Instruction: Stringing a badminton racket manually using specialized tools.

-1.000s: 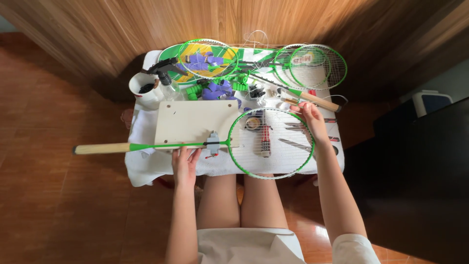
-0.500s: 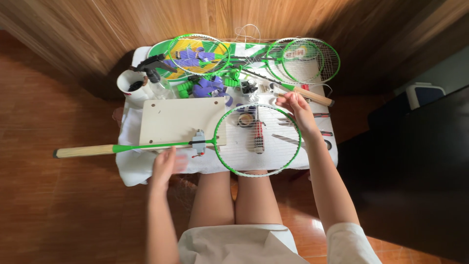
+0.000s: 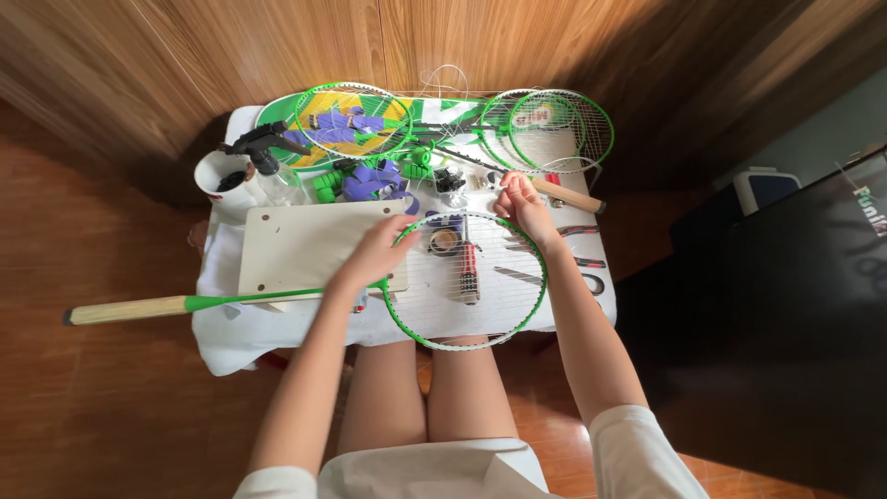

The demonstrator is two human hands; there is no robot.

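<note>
Crosswise on the small cloth-covered table (image 3: 217,337) lies a green badminton racket (image 3: 465,280), its strung head hanging partly over the near edge above the person's knees and its pale wooden handle (image 3: 125,310) sticking out well past the table's left side. That placement puts the hoop within easy reach of both arms.

At the hoop's left rim, the left hand (image 3: 374,257) rests with fingers curled against the frame, also touching the cream board (image 3: 314,245) lying just left of the racket head; it seems to steady the frame. At the hoop's far rim, the right hand (image 3: 522,205) has its fingers drawn together in a pinch, apparently on the frame or a string; what it pinches is too small to tell.

Under the racket's strings lie a red-handled tool (image 3: 469,275) and a roll of tape (image 3: 444,240). Right of the hoop sit pliers (image 3: 577,231). Beyond it, spare green rackets (image 3: 554,129) are stacked at the table's far edge, with purple grip wraps (image 3: 374,180), a spray bottle (image 3: 268,166) and a white cup (image 3: 226,180) toward the far left.
</note>
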